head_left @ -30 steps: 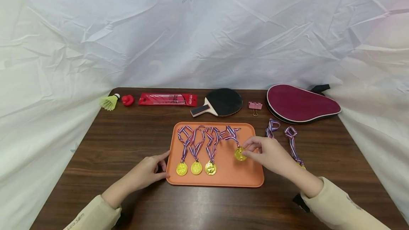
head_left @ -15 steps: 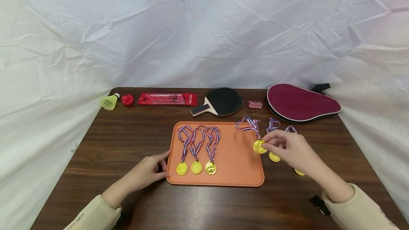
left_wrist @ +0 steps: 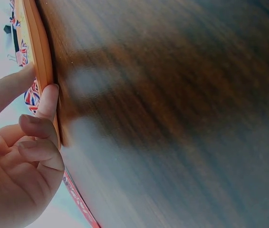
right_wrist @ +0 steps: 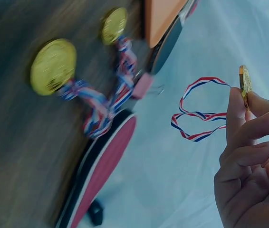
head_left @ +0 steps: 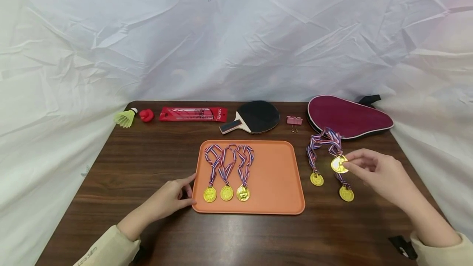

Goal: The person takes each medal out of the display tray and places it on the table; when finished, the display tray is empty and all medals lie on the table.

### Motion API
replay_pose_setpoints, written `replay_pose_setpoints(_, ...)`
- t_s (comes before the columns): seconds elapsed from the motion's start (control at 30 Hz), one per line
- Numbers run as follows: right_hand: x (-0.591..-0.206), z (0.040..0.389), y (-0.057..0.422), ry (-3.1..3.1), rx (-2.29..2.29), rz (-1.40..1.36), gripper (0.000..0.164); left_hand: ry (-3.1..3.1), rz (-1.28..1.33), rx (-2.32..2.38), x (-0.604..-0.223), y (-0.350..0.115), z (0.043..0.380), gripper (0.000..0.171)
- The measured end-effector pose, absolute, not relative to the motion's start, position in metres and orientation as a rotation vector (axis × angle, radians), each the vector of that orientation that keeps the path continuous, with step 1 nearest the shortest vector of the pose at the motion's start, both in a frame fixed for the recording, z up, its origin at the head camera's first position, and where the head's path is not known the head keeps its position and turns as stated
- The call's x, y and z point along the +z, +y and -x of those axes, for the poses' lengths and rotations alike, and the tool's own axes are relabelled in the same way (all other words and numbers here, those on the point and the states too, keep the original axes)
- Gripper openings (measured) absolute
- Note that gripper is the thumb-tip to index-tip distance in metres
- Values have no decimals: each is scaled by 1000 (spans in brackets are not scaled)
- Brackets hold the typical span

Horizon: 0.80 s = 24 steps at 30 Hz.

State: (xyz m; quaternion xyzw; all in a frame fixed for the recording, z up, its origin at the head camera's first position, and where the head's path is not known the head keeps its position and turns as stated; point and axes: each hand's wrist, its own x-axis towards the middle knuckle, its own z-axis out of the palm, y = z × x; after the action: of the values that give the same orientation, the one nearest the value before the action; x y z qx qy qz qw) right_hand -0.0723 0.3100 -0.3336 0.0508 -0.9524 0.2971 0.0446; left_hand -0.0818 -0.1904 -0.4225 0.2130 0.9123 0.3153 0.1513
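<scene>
My right hand pinches a gold medal between thumb and fingers, to the right of the orange tray. In the right wrist view its striped ribbon loops freely. Below it in the head view lie another medal and, further left, a medal, both with red, white and blue ribbons. At the tray's left rim my left hand touches the edge with a straight index finger and the thumb, spread apart. The tray holds three medals in a row on its left half.
Along the back of the wooden table lie a shuttlecock, a red rubber duck, a red flat packet, a table tennis bat, a pink binder clip and a maroon bat case. White cloth hangs behind.
My right hand has carried the pinched medal from over the tray's right part out past its right rim, above the two medals on the table. My left hand stays at the rim.
</scene>
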Motion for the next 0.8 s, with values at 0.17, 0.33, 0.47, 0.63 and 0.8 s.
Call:
replay_pose_setpoints(0.17,-342,69,337,-2941,953,-105,20,2622,-603,899,-423,-191,82,69)
replay_pose_setpoints(0.33,-350,67,366,-2973,1022,-41,23,2622,-609,905,-423,-191,82,69)
replay_pose_setpoints(0.47,-353,65,386,-3007,992,19,26,2624,-614,906,-423,-191,82,69)
replay_pose_setpoints(0.63,-359,62,403,-3046,992,46,28,2625,-615,898,-423,-191,82,69)
replay_pose_setpoints(0.8,-366,62,414,-3060,979,71,29,2628,-619,892,-422,-190,81,69)
